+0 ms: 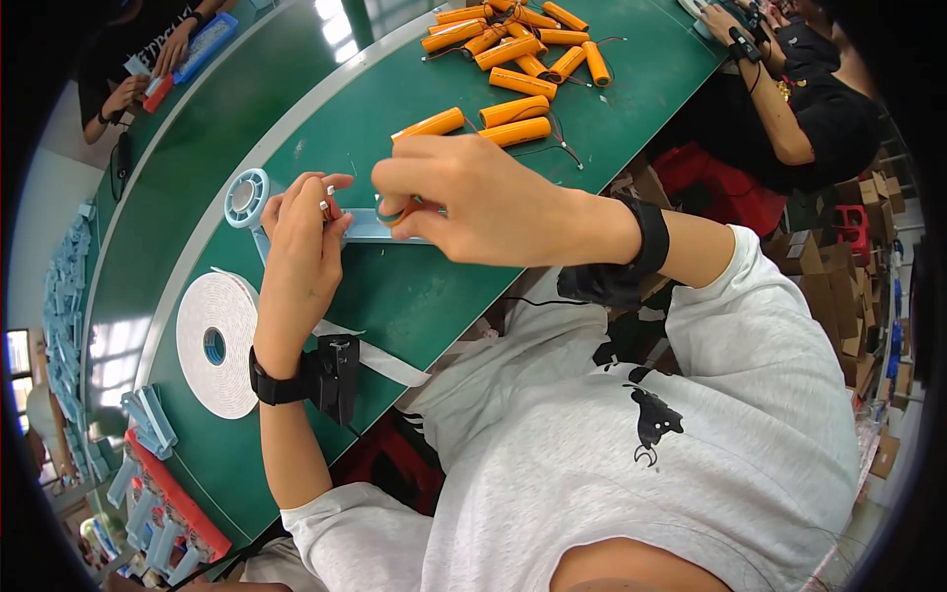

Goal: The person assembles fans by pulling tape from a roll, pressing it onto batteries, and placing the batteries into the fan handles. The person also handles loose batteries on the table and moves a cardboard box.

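Long light-blue plastic housing (pixel 370 226), probably light, stiff, best gripped by its side walls; over it, left fingers (pixel 308 197) pinch thin red wires (pixel 333 209), right fingers (pixel 402 178) pinch something indistinct.

Co-worker's black shirt (pixel 131 35): a row of printed capitals across the front.
White lettering (pixel 164 37): slants upward rightward, partly legible.

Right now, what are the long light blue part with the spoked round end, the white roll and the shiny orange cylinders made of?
Long light blue part: probably hard plastic; smooth, evenly coloured, moulded-looking.
White roll: perhaps foam or cloth tape, matte, wound in thin layers; I can't tell which.
Shiny orange cylinders: outsides look like glossy plastic wrap, catching light; insides hidden.
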The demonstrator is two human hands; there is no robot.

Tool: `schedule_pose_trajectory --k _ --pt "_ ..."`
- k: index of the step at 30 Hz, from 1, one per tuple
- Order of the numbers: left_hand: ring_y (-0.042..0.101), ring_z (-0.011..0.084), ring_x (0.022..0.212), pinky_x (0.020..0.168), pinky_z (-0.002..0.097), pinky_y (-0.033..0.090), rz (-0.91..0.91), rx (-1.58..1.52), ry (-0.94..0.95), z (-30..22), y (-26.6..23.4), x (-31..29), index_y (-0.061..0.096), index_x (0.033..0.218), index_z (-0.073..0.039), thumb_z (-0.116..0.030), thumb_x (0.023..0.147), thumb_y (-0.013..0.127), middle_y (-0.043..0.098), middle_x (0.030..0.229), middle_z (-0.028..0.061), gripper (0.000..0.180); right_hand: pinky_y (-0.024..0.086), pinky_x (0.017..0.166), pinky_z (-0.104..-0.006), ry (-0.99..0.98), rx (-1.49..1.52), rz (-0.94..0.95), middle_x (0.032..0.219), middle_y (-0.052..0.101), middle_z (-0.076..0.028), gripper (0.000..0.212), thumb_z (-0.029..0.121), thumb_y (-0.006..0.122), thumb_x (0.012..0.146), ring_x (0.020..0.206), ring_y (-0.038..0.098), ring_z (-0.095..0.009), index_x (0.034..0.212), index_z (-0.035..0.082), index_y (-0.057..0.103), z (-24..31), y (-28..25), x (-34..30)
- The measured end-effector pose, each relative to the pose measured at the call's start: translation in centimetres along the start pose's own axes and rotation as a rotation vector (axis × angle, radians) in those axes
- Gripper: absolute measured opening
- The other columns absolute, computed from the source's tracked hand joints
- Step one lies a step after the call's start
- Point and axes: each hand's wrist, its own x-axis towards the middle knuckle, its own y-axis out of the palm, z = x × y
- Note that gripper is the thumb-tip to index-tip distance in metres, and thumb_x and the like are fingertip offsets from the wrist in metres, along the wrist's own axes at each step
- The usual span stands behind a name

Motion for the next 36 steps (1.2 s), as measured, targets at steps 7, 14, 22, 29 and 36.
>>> schedule_pose_trajectory --k 7,14,22,29,36 --pt "0.044 0.0281 0.089 0.089 0.0343 0.029 -0.001 0.048 -0.022 -0.3 0.1 0.1 0.048 0.092 -0.001 0.005 0.078 0.051 0.051 0.096 0.0099 0.016 0.042 0.055 -0.0330 -0.086 -0.187 -0.021 0.070 0.045 -0.010 0.017 -0.001 0.062 0.070 0.064 0.052 -0.026 0.077 0.003 0.046 0.9 1.5 -0.1" --pt "0.044 0.0283 0.089 0.089 0.0344 0.029 -0.021 0.004 -0.010 0.1 0.4 -0.1 0.049 0.095 -0.002 0.005 0.078 0.052 0.051 0.092 0.0097 0.018 0.042 0.054 -0.0341 -0.014 -0.155 -0.100 0.070 0.044 -0.010 0.015 0.000 0.061 0.071 0.064 0.051 -0.027 0.078 0.004 0.047 0.2 1.5 0.1" --pt "0.045 0.0278 0.087 0.089 0.0343 0.029 -0.026 0.041 0.041 0.1 0.2 0.0 0.048 0.095 -0.001 0.003 0.079 0.052 0.052 0.092 0.0108 0.017 0.042 0.057 -0.0358 -0.047 -0.198 -0.093 0.070 0.049 -0.012 0.013 -0.001 0.059 0.071 0.066 0.053 -0.029 0.080 0.002 0.049 0.4 2.5 -0.5" --pt "0.046 0.0294 0.087 0.089 0.0347 0.030 -0.027 -0.004 -0.002 0.3 0.2 -0.2 0.048 0.096 -0.001 0.001 0.080 0.052 0.055 0.095 0.0114 0.017 0.042 0.059 -0.0377 -0.005 -0.267 0.073 0.065 0.052 -0.013 0.013 -0.001 0.058 0.070 0.066 0.053 -0.029 0.080 0.002 0.050 -0.4 1.4 0.9" --pt "0.047 0.0308 0.089 0.088 0.0368 0.034 -0.031 -0.158 -0.078 0.9 0.1 -0.3 0.049 0.099 0.000 0.001 0.081 0.050 0.059 0.099 0.0123 0.019 0.044 0.058 -0.0375 -0.013 -0.196 0.318 0.064 0.056 -0.012 0.009 -0.003 0.057 0.070 0.065 0.057 -0.030 0.072 -0.001 0.049 -0.9 2.1 3.1"
